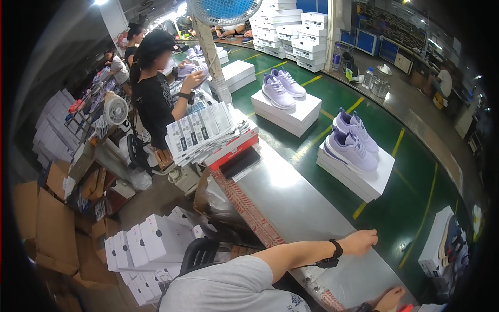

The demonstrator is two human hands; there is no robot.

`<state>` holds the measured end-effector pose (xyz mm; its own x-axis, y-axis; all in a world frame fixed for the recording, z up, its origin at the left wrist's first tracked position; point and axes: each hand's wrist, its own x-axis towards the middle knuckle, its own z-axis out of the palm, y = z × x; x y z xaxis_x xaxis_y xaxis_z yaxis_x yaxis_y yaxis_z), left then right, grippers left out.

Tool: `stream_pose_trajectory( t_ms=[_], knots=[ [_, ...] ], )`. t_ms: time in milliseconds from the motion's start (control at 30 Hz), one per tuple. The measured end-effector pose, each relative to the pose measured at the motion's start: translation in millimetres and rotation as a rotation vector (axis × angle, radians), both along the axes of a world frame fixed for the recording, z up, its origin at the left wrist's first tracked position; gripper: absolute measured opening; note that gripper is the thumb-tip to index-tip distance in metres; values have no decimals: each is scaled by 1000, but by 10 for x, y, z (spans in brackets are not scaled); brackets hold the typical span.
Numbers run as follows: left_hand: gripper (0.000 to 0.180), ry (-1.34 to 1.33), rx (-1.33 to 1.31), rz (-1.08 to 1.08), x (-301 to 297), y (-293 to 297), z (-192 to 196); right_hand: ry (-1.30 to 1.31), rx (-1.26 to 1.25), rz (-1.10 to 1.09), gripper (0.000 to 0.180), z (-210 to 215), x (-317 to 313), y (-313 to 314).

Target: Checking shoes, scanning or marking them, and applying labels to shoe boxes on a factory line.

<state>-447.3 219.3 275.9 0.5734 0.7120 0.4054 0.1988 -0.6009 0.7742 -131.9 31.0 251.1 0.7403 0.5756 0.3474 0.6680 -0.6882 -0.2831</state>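
Note:
My left hand (360, 243), with a dark band at its wrist, hovers at or rests on the edge between the metal table (291, 195) and the green conveyor belt (387, 229). Its fingers are curled, and nothing shows in them. Lower down, near the bottom edge, my right hand (391, 299) has bent fingers; what they hold, if anything, is hidden. Something small and red lies beside it. Up the belt, a pair of lilac sneakers (353, 143) stands on a white shoebox (366, 179). Another lilac pair (282, 88) sits on a second white shoebox (291, 117) farther away.
A co-worker (156, 93) in black handles a lilac shoe at the left. Label sheets (202, 132) lie on a red box (236, 150) at the table's far end. Shoeboxes (150, 242) are stacked on the floor. Dark shoes (455, 242) stand by a white box at right.

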Motion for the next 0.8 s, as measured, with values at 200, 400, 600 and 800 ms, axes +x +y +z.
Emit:
stream_pose_trajectory(
  t_ms=[200, 400, 600, 800],
  knots=[
    [15, -3, 41, 3, -37, 38, -65, 70, 34, 60, 32, -285, 224, 45],
    [14, 23, 33, 5, -10, 40, -43, 11, 130, 23, 23, -197, 51, 15],
    [16, 15, 18, -15, -30, 30, 23, 8, 152, 24, 23, -247, 78, 12],
    [13, 13, 41, 15, -42, 60, -5, 46, 108, 13, 23, -165, 8, 76]
  ],
)
